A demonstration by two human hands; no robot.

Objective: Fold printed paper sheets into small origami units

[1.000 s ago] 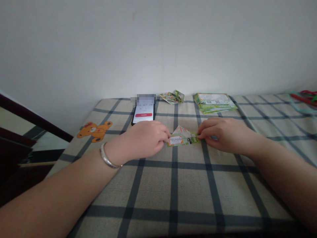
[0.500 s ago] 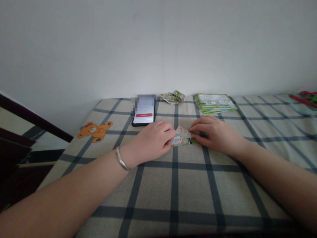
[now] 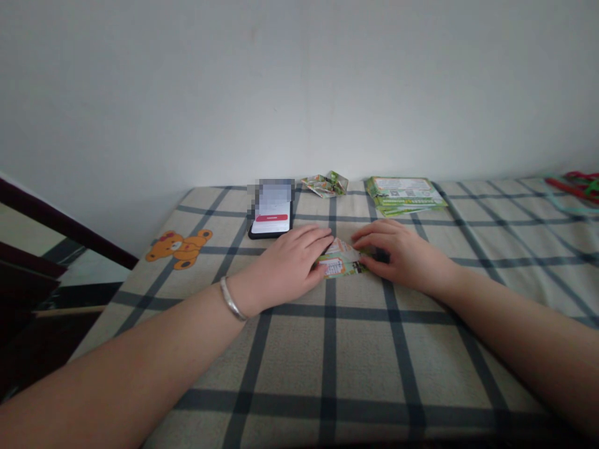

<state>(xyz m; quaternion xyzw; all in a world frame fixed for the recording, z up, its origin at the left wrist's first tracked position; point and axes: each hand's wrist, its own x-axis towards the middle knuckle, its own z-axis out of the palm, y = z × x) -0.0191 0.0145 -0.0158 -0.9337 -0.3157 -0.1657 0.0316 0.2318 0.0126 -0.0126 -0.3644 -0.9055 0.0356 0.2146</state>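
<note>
Between my hands on the checked cloth lies a folded printed paper (image 3: 339,262), green, white and orange, with a pointed top. My left hand (image 3: 291,260), a silver bangle at its wrist, holds the paper's left side, with the thumb at the lower edge and the fingers bent over towards the top. From the other side, my right hand (image 3: 400,251) grips the right edge between thumb and fingers. The parts of the paper under my fingertips are hidden.
A phone (image 3: 272,224) with a lit screen lies beyond my left hand. Near the wall are folded paper pieces (image 3: 326,184) and a stack of printed leaflets (image 3: 406,194). A bear picture (image 3: 180,248) marks the cloth's left side. Red and green items (image 3: 580,187) sit far right.
My left fingers have straightened somewhat and spread further over the paper's left side, with the thumb now along its lower edge. The right fingers and the paper have shifted slightly left.
</note>
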